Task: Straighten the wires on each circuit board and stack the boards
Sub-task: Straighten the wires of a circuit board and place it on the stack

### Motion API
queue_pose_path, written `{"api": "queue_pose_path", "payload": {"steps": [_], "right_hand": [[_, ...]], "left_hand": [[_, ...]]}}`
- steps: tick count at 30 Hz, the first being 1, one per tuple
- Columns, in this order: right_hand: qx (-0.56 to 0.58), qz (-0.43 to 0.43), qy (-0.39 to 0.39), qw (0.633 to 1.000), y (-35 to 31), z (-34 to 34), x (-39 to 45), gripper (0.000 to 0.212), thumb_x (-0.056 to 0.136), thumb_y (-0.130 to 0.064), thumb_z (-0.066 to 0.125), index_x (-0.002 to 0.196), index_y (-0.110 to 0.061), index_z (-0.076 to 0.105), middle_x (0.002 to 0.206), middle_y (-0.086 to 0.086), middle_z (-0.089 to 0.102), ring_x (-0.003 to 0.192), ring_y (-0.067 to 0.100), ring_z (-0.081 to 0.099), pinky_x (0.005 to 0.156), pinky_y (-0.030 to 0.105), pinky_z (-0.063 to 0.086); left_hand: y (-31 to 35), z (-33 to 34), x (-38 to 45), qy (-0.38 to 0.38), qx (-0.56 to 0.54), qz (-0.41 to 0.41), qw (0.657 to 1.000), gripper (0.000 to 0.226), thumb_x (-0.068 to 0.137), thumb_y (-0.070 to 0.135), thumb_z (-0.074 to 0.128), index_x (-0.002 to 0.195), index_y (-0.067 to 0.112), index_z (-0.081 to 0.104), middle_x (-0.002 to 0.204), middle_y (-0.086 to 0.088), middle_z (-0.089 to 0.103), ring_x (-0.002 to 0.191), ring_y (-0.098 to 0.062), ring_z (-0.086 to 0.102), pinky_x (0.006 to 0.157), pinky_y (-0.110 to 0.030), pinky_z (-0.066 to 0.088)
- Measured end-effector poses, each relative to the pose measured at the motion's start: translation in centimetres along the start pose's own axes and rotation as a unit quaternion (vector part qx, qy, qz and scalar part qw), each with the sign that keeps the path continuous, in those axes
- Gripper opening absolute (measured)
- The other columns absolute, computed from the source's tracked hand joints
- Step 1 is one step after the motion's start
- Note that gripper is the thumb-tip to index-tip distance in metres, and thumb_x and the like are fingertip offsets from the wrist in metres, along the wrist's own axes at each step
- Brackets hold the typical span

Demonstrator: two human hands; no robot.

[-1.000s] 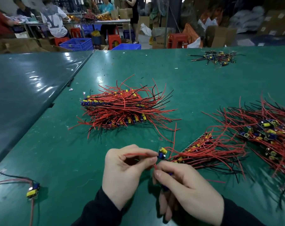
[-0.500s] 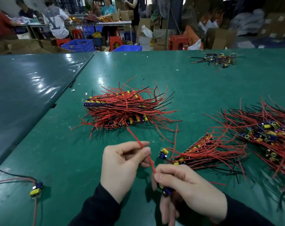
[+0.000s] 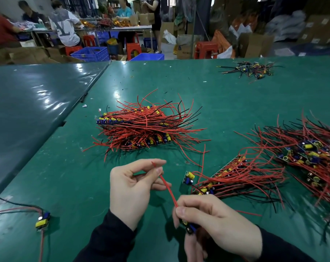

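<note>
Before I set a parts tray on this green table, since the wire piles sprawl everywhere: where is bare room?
Bare patches: between the stacked pile and the far small pile, and left of the left hand, up to the lone board. Crowded: the right side, around the near row and loose heap.

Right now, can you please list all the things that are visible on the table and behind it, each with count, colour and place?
table: one, green, fills the view
second table: one, dark green, left
stacked boards: one pile, red and black wires, centre
row of boards: one, red wires, right of the hands
loose boards heap: one, red wires, far right
small pile: one, mostly black wires, far right corner
single board: one, yellow and blue, near left
red wire: one, stretched between the hands
crates: two, blue, floor behind
left hand: pinches the wire tip
right hand: grips a board
</note>
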State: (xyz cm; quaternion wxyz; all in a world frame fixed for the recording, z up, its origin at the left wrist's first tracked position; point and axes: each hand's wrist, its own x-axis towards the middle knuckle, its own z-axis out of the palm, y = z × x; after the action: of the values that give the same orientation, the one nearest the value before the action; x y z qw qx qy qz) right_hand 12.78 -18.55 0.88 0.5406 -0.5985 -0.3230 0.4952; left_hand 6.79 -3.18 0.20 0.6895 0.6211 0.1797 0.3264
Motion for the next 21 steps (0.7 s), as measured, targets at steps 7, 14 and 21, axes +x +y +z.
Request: {"api": "queue_pose_path", "payload": {"steps": [7,14,21], "right_hand": [[0.003,0.019,-0.018,1.000,-0.3,0.2,-0.2,0.021,0.090,-0.034,0.045,0.076,-0.024,0.058,0.052,0.000,0.060,0.042,0.009,0.056,0.042,0.019,0.042],[0.003,0.042,-0.031,0.999,-0.5,0.2,-0.4,0.022,0.093,-0.030,0.046,0.076,-0.023,0.059,0.053,0.003,0.060,0.041,0.005,0.056,0.041,0.016,0.042],[0.012,0.067,0.004,0.998,-0.5,-0.1,-0.2,0.032,0.097,-0.016,0.041,0.070,-0.016,0.059,0.047,0.009,0.059,0.033,0.012,0.053,0.035,0.016,0.038]], "left_hand": [[0.1,-0.3,0.4,0.014,-0.002,0.000,1.000,0.021,0.079,-0.014,0.061,0.081,0.005,0.072,0.059,-0.011,0.066,0.047,-0.026,0.066,0.044,-0.020,0.050],[0.4,-0.5,0.7,0.037,-0.006,0.008,0.999,0.010,0.084,0.000,0.061,0.078,0.001,0.069,0.056,-0.012,0.065,0.044,-0.029,0.065,0.041,-0.022,0.050],[0.4,-1.0,0.7,0.061,0.122,0.177,0.975,0.019,0.083,-0.004,0.064,0.079,0.014,0.072,0.056,-0.011,0.063,0.048,-0.018,0.066,0.047,-0.021,0.053]]}}
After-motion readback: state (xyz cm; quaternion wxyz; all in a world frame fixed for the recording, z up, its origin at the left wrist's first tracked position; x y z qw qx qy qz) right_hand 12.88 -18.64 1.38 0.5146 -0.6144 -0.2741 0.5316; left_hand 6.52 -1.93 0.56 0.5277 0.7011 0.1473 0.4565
